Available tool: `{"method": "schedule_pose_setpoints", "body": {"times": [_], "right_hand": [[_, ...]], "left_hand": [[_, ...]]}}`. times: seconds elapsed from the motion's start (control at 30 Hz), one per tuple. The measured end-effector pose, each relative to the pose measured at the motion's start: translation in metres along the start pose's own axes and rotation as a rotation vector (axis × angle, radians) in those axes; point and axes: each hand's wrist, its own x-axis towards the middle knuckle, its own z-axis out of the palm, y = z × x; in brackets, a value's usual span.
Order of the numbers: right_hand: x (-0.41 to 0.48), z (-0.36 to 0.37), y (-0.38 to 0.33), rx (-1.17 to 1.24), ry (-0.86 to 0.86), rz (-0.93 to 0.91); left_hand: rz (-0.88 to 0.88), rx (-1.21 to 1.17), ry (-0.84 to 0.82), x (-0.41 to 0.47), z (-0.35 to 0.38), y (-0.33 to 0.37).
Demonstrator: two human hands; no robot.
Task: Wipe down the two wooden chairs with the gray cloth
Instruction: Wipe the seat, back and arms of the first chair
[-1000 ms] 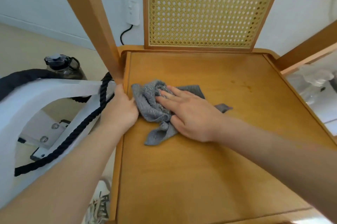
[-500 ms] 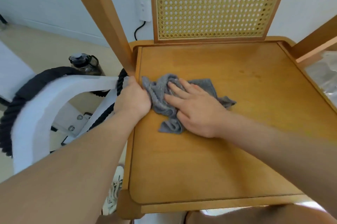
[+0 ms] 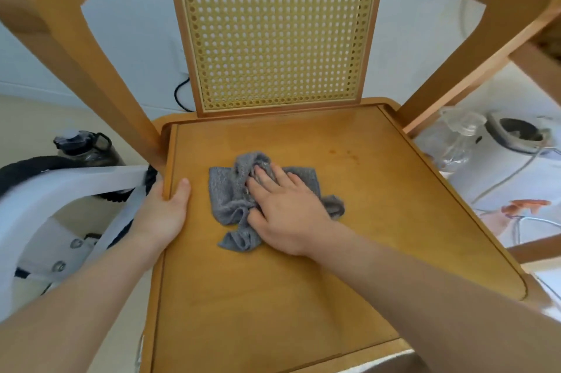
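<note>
On chair seat [image 3: 379, 220]: right hand [image 3: 288, 208] lay flat, fingers straight, pressing crumpled gray cloth [image 3: 230, 199]. Left hand [image 3: 164, 211] gripped seat's left edge, thumb on top.

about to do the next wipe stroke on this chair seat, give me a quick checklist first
1. Gray cloth pressed under the right hand: ok.
2. Left hand grips the left edge of the chair seat, steadying it: ok.
3. Cloth spread out: not ok, bunched.
4. Dark spots at the seat's right rear covered: not ok, the cloth lies apart from them.
5. Cane backrest wiped: cannot tell.
</note>
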Motion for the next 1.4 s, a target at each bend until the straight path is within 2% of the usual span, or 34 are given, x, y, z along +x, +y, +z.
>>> {"method": "schedule_pose_setpoints", "body": {"times": [0.07,0.2,0.3,0.37,0.47,0.5,0.57,0.63,0.7,0.77,0.83,1.0,1.07,1.13,1.2,1.27,1.33,1.4], "right_hand": [[-0.002,-0.006,0.031,-0.027,-0.002,0.064],[0.005,-0.025,0.111,-0.086,-0.029,0.401],[0.028,-0.022,0.110,-0.038,0.034,0.559],[0.041,-0.015,0.069,-0.026,0.058,0.464],[0.025,0.005,-0.011,0.034,0.049,0.073],[0.013,0.008,-0.022,0.053,0.041,-0.027],[-0.003,0.001,0.004,0.033,0.011,-0.124],[-0.006,-0.011,0.062,-0.017,0.041,0.022],[0.002,-0.027,0.109,-0.037,0.037,0.295],[0.026,-0.028,0.111,-0.057,0.043,0.423],[0.058,-0.020,0.081,-0.041,0.058,0.407],[0.099,-0.002,-0.031,0.033,0.040,0.007],[0.100,-0.005,-0.026,0.036,0.025,-0.063],[0.101,-0.012,0.025,0.005,0.068,0.019],[0.097,-0.025,0.089,-0.045,0.097,0.238],[0.091,-0.030,0.120,-0.090,0.136,0.445],[0.103,-0.023,0.102,-0.090,0.181,0.518],[0.124,-0.009,0.046,-0.025,0.180,0.391]], "left_hand": [[-0.015,-0.010,-0.007,-0.001,0.000,-0.002],[-0.044,0.021,0.008,0.000,0.000,-0.003],[-0.038,0.082,0.036,0.001,0.002,-0.003],[-0.025,0.127,0.056,0.002,0.002,-0.003],[-0.015,0.188,0.075,-0.001,0.002,-0.001],[-0.005,0.206,0.083,-0.001,0.003,0.000],[-0.009,0.253,0.095,-0.002,0.002,0.000],[-0.022,0.279,0.091,-0.001,0.002,-0.001],[-0.005,0.336,0.116,-0.001,0.003,-0.002],[0.063,0.461,0.170,-0.001,0.005,0.000],[0.153,0.564,0.225,-0.004,0.007,0.003],[0.220,0.604,0.243,-0.005,0.007,0.006],[0.223,0.571,0.233,-0.005,0.005,0.005],[0.219,0.582,0.218,-0.006,0.005,0.006],[0.264,0.675,0.240,-0.009,0.005,0.008],[0.349,0.809,0.220,-0.012,0.006,0.010],[0.377,0.849,0.136,-0.011,0.006,0.015],[0.370,0.869,0.096,-0.008,0.007,0.017]]}}
